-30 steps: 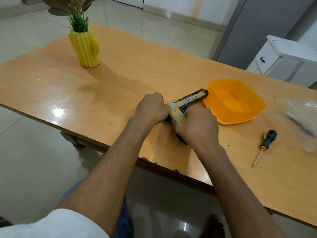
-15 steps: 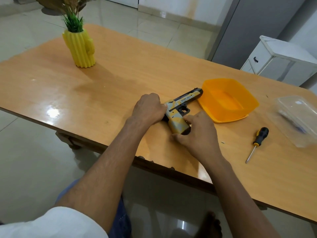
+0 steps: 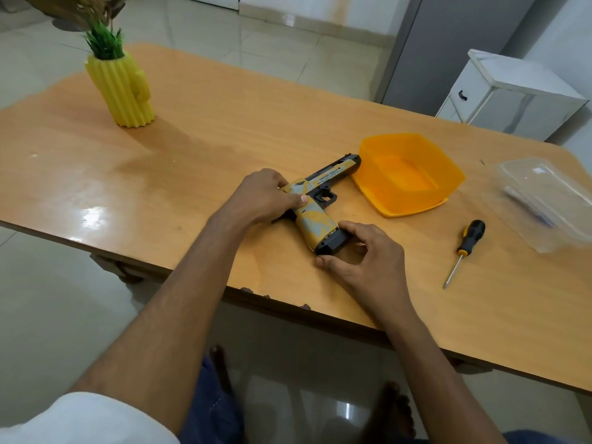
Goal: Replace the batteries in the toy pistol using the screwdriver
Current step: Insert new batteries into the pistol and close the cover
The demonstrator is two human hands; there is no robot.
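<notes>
At frame centre, the camouflage-printed plastic toy pistol [image 3: 315, 205] is pinned flat on the glossy wooden tabletop [image 3: 205, 149] by the left hand [image 3: 266, 198]; its black magazine base [image 3: 333, 243] is pinched by the right hand [image 3: 368, 267] fingers [image 3: 349, 226].

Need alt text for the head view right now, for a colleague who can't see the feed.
A toy pistol lies flat on a wooden table; the left hand holds its rear while the right hand pinches the black base of the handle. An orange tub, a screwdriver, a clear plastic container and a yellow cactus vase sit untouched.
</notes>
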